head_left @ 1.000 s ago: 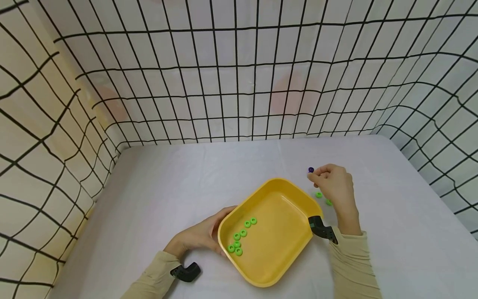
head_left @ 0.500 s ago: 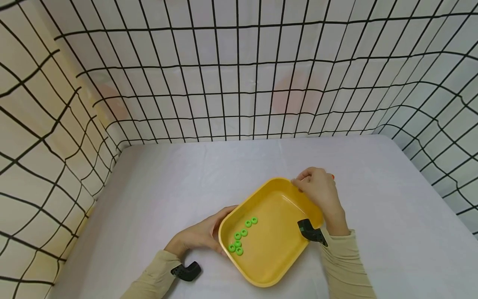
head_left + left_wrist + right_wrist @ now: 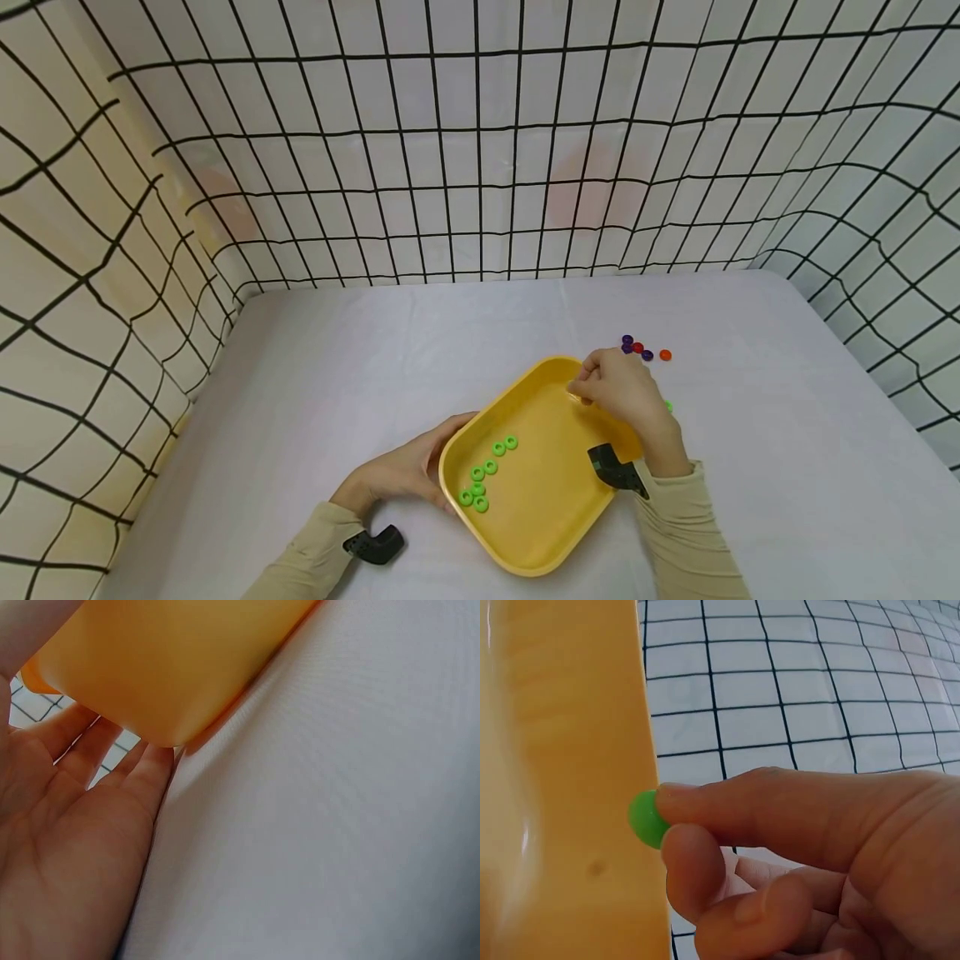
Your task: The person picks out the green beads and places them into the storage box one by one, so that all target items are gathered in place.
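A yellow tray (image 3: 540, 508) sits on the white-covered table, with several green rings (image 3: 477, 473) along its left side. My left hand (image 3: 408, 468) holds the tray's left corner, fingers and thumb spread around its outer wall. Over the tray's far right part is my right hand (image 3: 622, 392). In the right wrist view its thumb and index finger pinch a green ring (image 3: 648, 819) beside the tray wall; the head view hides this ring behind the fingers.
Beyond the right hand lie purple rings (image 3: 627, 340), a red ring (image 3: 638, 347) and an orange ring (image 3: 666, 355). Part of another green ring (image 3: 669, 406) shows beside the right wrist. Black wire grid (image 3: 480, 158) encloses the back and sides of the table.
My right hand has moved left and nearer, from the loose rings right of the tray to over its far right part, uncovering the purple and red rings. The left hand stays put.
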